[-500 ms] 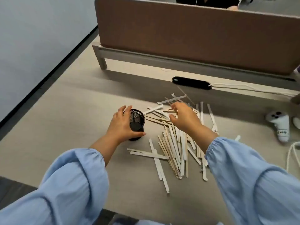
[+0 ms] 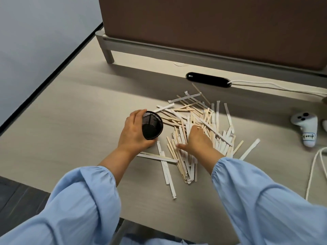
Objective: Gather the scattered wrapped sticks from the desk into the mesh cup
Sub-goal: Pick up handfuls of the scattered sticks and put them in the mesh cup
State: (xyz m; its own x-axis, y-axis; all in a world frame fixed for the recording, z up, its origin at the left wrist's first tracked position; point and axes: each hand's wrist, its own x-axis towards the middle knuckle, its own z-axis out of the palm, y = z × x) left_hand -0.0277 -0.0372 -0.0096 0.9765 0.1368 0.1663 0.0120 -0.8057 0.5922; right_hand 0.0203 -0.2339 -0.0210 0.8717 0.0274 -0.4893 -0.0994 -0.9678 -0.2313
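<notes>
A black mesh cup [image 2: 152, 125] stands on the desk [image 2: 70, 121], tilted toward the right, and looks empty inside. My left hand [image 2: 133, 131] is wrapped around its left side. A heap of wrapped sticks [image 2: 203, 124], white paper and bare wood mixed, spreads to the right of the cup. My right hand [image 2: 196, 140] lies palm down on the near part of the heap, fingers spread over the sticks; whether it grips any is hidden. Two long white wrapped sticks [image 2: 166, 167] lie crossed in front of the cup.
A brown divider panel [image 2: 212, 29] on a grey rail closes the back. A black oval cable port [image 2: 208, 80] with a white cable sits behind the heap. A white controller [image 2: 307, 128] and a white cord [image 2: 316, 167] lie at the right. The desk's front edge is near my sleeves.
My right hand has come back from the far side of the heap to its near part. My left hand still holds the cup, which has tipped a little rightward.
</notes>
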